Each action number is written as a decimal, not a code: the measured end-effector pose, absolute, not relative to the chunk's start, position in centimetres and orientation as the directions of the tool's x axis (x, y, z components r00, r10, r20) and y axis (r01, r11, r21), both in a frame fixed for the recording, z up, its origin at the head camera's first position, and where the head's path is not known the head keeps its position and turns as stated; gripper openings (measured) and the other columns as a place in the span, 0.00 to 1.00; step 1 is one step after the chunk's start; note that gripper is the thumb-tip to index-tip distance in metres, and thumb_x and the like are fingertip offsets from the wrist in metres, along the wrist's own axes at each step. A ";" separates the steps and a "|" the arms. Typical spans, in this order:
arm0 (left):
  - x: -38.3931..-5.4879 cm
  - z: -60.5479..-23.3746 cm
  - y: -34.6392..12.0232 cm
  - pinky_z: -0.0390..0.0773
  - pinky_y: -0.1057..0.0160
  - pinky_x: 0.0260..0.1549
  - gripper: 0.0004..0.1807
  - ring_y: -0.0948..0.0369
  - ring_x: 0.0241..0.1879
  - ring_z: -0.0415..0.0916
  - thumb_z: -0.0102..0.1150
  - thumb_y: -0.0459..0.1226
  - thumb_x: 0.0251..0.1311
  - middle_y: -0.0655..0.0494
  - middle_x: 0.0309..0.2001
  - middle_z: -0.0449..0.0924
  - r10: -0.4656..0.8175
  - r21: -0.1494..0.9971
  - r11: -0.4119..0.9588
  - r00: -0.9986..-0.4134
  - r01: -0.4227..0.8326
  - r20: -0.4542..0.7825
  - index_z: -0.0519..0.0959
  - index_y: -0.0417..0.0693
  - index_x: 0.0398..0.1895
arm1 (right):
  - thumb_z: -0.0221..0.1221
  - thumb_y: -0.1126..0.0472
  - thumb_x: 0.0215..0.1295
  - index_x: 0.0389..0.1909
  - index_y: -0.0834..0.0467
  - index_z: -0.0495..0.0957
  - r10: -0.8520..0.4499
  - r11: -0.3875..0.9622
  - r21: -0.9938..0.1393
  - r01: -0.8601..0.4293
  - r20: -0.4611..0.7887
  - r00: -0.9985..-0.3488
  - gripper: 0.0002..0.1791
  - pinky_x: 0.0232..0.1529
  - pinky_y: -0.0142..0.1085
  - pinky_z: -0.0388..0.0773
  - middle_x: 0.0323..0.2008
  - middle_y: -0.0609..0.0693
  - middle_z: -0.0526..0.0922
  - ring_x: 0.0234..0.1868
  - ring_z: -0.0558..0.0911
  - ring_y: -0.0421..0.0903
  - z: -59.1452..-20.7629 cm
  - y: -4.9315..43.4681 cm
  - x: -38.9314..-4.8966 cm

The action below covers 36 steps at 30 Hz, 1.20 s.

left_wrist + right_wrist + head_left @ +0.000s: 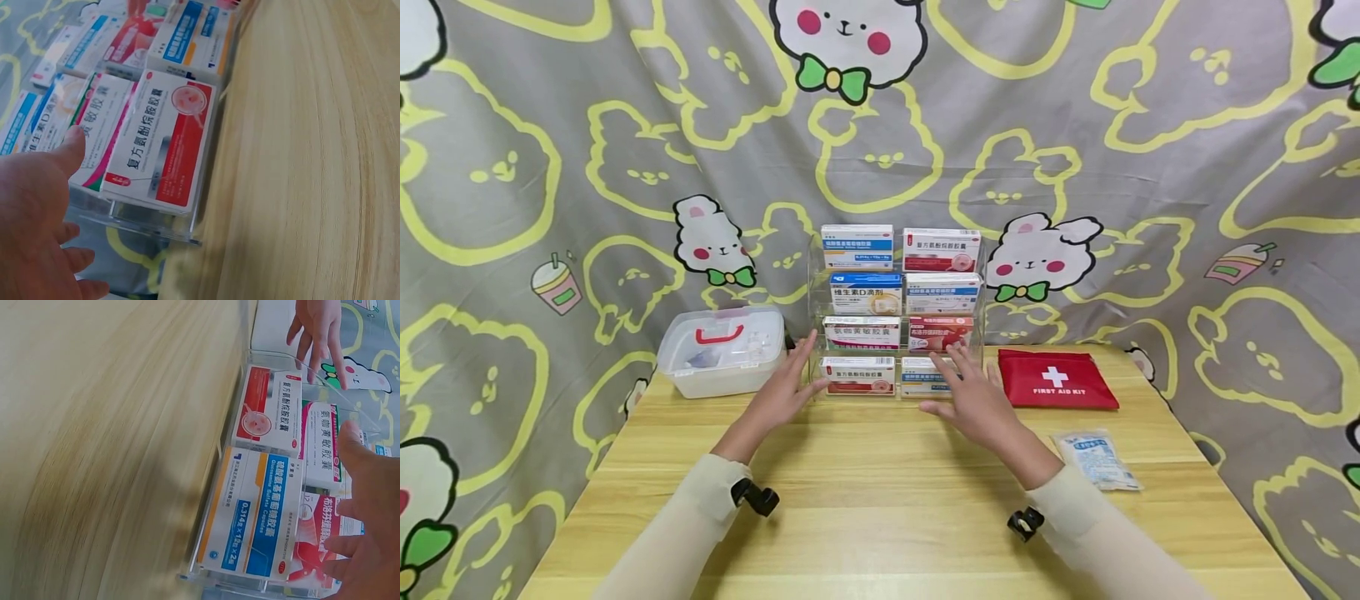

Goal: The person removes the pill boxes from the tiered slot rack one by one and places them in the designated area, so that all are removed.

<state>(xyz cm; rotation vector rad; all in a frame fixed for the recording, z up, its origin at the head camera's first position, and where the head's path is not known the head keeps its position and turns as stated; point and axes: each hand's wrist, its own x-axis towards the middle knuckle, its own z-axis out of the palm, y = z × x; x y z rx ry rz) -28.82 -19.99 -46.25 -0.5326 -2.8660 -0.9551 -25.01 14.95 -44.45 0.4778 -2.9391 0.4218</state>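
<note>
Now, with your left hand (778, 393) and right hand (981, 407) spread about the clear rack (857, 353) near the far edge of the worktop (887, 492), uneven pressure could tip it, spilling medicine boxes (866, 294).

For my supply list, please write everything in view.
Wooden table: 1, yellowish, beneath
Tiered stand: 1, clear, table's back
Medicine boxes: 8, multicoloured, on stand
Lidded storage box: 1, translucent white, left of stand
First-aid pouch: 1, red, right of stand
Packet: 1, white-blue, before pouch
Rabbit-print curtain: 1, grey, around table
Wrist cameras: 2, black, foreground
Sleeves: 2, cream, foreground
Left hand: 1, bare, stand's left
Right hand: 1, bare, before stand's right
</note>
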 end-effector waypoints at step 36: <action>-32.2 -49.2 -20.7 0.63 0.38 0.68 0.51 0.35 0.76 0.52 0.49 0.30 0.76 0.39 0.83 0.38 0.332 0.778 0.497 -0.913 0.384 0.238 0.26 0.69 0.84 | 0.60 0.40 0.72 0.78 0.53 0.64 -0.390 0.835 -0.324 -0.446 0.224 -0.893 0.40 0.74 0.53 0.62 0.76 0.54 0.67 0.76 0.65 0.56 -45.4 10.4 -28.7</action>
